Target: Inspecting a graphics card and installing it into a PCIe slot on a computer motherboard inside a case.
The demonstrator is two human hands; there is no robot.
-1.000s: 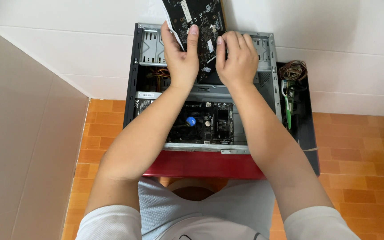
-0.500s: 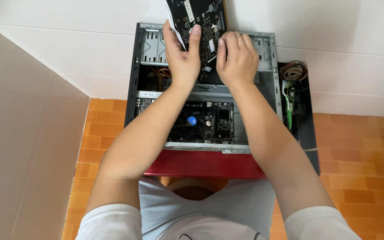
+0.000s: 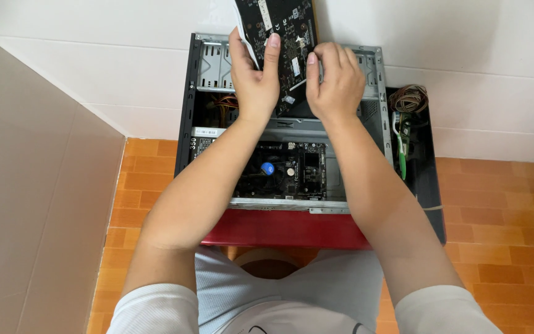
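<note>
1. The floor (image 3: 495, 210) is of orange tiles in the lower part of the frame, and a white tiled wall (image 3: 94, 55) fills the upper part. A plain beige panel (image 3: 26, 204) stands at the left edge.
2. In the centre an open computer case (image 3: 186, 99) lies on its side on a red stool (image 3: 285, 230), its inside facing up.
3. The left hand (image 3: 256, 80), at the upper centre, is closed around the left edge of a black expansion card (image 3: 282, 28), with fingers on the front and thumb behind.
4. The right hand (image 3: 336, 83), just beside it, has curled fingers pinching the right lower edge of the same card.
5. The card is tilted above the upper part of the case and reaches out of the frame at the top.
6. Both forearms cross over the case and hide parts of the motherboard (image 3: 292, 170); a small blue round part (image 3: 268, 168) shows between them.
7. Right of the case lies a dark side panel (image 3: 431, 204) with a coil of brown wire (image 3: 408, 99) and a green circuit board (image 3: 401, 145) on it.
</note>
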